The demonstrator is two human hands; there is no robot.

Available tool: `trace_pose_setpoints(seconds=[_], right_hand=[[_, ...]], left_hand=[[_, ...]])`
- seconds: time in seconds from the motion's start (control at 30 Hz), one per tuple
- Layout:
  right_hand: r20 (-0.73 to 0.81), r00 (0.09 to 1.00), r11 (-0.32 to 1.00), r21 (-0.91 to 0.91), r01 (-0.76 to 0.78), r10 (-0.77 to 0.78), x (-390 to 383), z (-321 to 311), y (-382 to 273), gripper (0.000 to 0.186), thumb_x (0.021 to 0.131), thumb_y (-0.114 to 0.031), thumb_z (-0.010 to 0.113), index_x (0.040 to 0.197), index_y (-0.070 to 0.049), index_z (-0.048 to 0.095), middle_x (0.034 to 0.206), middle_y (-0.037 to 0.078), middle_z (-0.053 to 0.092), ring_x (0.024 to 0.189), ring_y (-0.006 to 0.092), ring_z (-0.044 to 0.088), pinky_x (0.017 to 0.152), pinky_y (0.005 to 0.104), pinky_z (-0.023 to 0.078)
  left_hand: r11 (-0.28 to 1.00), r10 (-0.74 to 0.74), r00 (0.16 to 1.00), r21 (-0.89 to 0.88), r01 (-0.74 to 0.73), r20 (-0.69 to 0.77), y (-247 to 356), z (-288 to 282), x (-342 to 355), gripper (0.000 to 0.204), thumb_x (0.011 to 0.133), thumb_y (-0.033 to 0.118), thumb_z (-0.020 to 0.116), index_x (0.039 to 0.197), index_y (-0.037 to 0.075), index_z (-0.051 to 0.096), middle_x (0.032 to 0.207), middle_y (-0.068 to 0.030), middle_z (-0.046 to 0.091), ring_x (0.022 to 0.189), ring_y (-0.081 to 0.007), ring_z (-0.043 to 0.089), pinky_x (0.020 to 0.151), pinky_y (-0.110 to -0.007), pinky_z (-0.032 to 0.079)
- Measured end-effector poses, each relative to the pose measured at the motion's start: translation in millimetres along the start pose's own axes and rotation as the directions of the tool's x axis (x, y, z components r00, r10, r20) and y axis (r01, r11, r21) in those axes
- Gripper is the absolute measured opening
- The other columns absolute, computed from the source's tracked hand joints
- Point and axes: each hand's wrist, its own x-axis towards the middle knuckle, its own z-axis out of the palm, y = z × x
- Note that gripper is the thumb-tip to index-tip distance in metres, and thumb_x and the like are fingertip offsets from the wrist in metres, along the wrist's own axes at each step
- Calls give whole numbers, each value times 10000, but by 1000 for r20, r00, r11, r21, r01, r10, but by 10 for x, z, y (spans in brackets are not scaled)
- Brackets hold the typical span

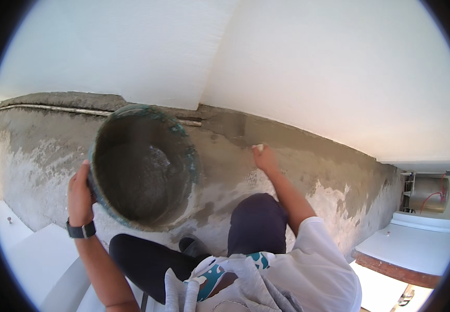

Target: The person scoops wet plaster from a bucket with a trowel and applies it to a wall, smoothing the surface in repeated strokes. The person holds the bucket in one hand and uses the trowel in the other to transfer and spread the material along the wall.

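A round, green-stained bucket (147,203) tilts toward me over the floor, with wet grey cement (152,161) inside. My left hand (81,192) is closed on its left side, the thumb at the rim. To the bucket's right, my right hand (264,160) is closed around a small pale object (260,148) that I cannot make out, low at the freshly smeared strip of mortar (235,130) along the foot of the white wall.
A pale pipe (53,108) runs along the wall's base. My bent knees (256,223) are below the bucket. At right stand a metal cylinder (425,195) with red hose and a white wood-edged panel (407,249); white slabs (17,249) are at lower left.
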Motion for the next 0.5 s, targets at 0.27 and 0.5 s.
trace_pose_setpoints(seconds=[0.27, 0.5], right_hand=[[103, 995, 968, -248, 40, -15, 125, -461, 19, 456, 913, -390, 633, 1132, 10, 625, 1023, 287, 698, 996, 454, 673, 863, 527, 533], [27, 980, 919, -345, 193, -196, 666, -62, -74, 464, 940, -446, 602, 1143, -30, 619, 1004, 239, 705, 923, 420, 690, 787, 530, 542]], left_hand=[[909, 53, 998, -414, -57, -19, -65, -8, 22, 357, 1056, 309, 538, 959, -3, 683, 863, -3, 638, 758, -99, 530, 703, -283, 427], [851, -128, 989, -521, 70, -75, -185, -159, 151, 337, 1058, 292, 538, 839, 56, 636, 805, 23, 617, 728, -83, 519, 690, -257, 412]])
